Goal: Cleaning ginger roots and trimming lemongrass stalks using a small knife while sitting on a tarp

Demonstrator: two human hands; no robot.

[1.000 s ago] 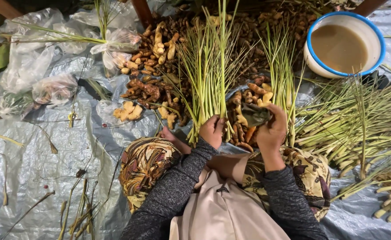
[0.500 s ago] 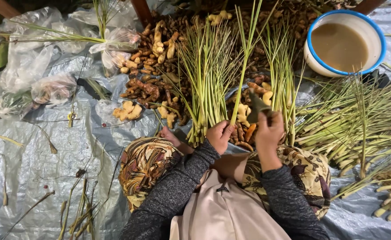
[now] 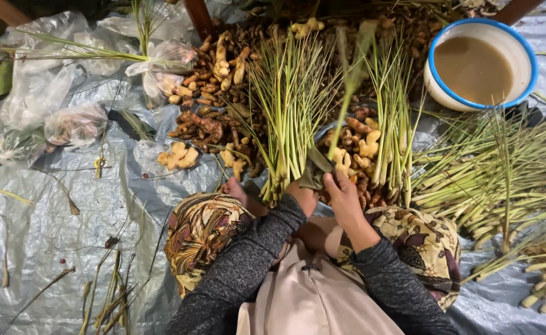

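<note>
Left hand [image 3: 300, 197]: fingers closed around a lemongrass bundle [image 3: 291, 105], frame centre.
Right hand [image 3: 342, 193]: fingers pinching a loose leaf [image 3: 322, 166] (peeling, seemingly).
Progress: untrimmed stalks [image 3: 490, 180] remain, right.

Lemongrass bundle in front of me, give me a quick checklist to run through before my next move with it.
1. Left hand on the base of the lemongrass bundle: ok, it grips the lower stalks.
2. Right hand has the loose leaf: ok, fingers pinch its lower end.
3. Bundle stalks lined up: ok, they fan upward from one base.
4. Leaf wrapped round the bundle: cannot tell, the hands hide the base.
5. Bowl of brown liquid out of the way: ok, it sits well off to the upper right.
6. Second bundle clear of the hands: ok, it stands just to the right, untouched.
</note>
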